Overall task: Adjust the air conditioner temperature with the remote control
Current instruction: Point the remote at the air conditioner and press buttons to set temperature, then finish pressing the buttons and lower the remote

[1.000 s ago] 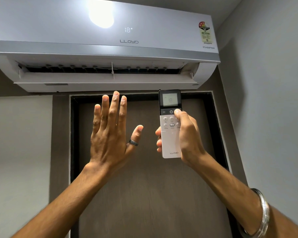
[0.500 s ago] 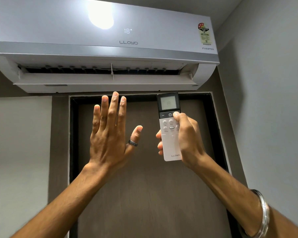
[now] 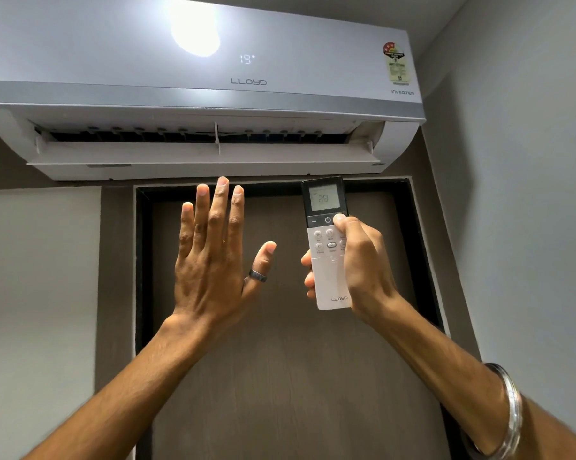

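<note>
A silver wall-mounted air conditioner hangs above a door, its louver open and its front display reading 19. My right hand holds a white and black remote control upright, pointed at the unit, with the thumb pressed on the button at the right end of the black strip. The remote's small screen is lit with a two-digit number that I cannot read for certain. My left hand is raised flat below the louver, palm away from me, fingers together, thumb out, holding nothing. A ring sits on its thumb.
A dark brown door in a black frame fills the space under the unit. A grey wall closes in on the right, and a lighter wall lies to the left. A metal bangle circles my right wrist.
The unit's display has gone from 18 to 19. The remote has sunk slightly and its screen number has changed. My left hand has stayed raised in the same place.
</note>
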Demonstrator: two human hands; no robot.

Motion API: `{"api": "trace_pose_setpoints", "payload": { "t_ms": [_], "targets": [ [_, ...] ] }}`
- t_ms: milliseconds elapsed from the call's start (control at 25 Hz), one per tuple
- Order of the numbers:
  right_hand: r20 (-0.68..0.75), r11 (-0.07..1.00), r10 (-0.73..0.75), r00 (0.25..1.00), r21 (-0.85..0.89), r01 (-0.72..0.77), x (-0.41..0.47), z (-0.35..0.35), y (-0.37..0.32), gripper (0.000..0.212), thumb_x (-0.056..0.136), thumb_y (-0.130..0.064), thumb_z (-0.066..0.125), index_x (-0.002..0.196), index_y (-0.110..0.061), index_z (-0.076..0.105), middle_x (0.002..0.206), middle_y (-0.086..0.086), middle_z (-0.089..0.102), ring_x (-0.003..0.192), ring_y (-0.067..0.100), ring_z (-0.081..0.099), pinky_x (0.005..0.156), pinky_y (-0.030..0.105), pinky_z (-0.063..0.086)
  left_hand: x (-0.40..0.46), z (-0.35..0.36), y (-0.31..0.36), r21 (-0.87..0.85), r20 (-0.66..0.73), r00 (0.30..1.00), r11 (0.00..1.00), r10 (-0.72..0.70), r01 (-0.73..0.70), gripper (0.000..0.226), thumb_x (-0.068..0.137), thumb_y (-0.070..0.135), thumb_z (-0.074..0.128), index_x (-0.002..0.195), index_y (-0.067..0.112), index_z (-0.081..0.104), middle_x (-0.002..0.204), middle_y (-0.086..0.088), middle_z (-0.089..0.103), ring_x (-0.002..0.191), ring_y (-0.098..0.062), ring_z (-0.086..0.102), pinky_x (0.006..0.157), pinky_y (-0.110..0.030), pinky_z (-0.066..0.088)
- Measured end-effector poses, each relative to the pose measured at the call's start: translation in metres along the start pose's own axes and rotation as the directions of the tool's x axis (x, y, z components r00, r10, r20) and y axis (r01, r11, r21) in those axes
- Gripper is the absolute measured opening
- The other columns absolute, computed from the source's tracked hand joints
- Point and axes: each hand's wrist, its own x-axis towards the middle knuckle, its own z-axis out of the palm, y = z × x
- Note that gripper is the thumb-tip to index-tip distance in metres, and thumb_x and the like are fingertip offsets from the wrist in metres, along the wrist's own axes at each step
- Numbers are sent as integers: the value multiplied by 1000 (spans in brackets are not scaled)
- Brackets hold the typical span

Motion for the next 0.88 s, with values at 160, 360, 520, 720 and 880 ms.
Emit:
{"api": "trace_pose_setpoints", "payload": {
  "t_ms": [160,360,520,720,880],
  "targets": [
    [19,998,26,999,63,-27,0,-3,3,42,105,-47,44,107,-9,62,76,13,76,52,24,72,48,32,60,-1,3,-1,3,-2,1000,1000,2,-2,83,101,60,34,161,4,22,171,-19,14,159,-40,7,130,-56,9],
    [-39,999,-27,999,-37,26,-1,-4,3,41,87,-44,76,109,-15,58,78,10,75,49,22,73,47,34,60,-4,11,3,-1,-1,1000,1000,6,-6,83,101,59,34,162,5,20,171,-19,13,159,-39,6,130,-55,8],
    [-151,977,-99,984,-200,67,-7,-9,11,62,78,-47,80,120,-18,46,85,-5,67,65,9,74,57,34,64,-10,19,12,-20,5,1000,1000,3,-2,82,102,58,36,162,4,21,171,-18,14,159,-39,6,131,-55,8],
    [-198,931,-118,973,-363,39,-34,-35,41,51,80,-58,61,108,-20,42,87,-11,59,70,4,63,62,24,48,-54,35,51,-141,67,998,990,-9,19,81,102,56,38,162,5,19,172,-17,13,160,-35,3,131,-52,6],
    [-409,928,44,912,-321,-189,-96,-78,110,39,72,-55,72,97,-34,51,88,-15,66,75,6,68,67,28,56,-151,50,113,-264,239,971,962,-7,72,81,103,57,35,163,6,17,173,-15,13,161,-32,2,132,-48,3]
  ]
}}
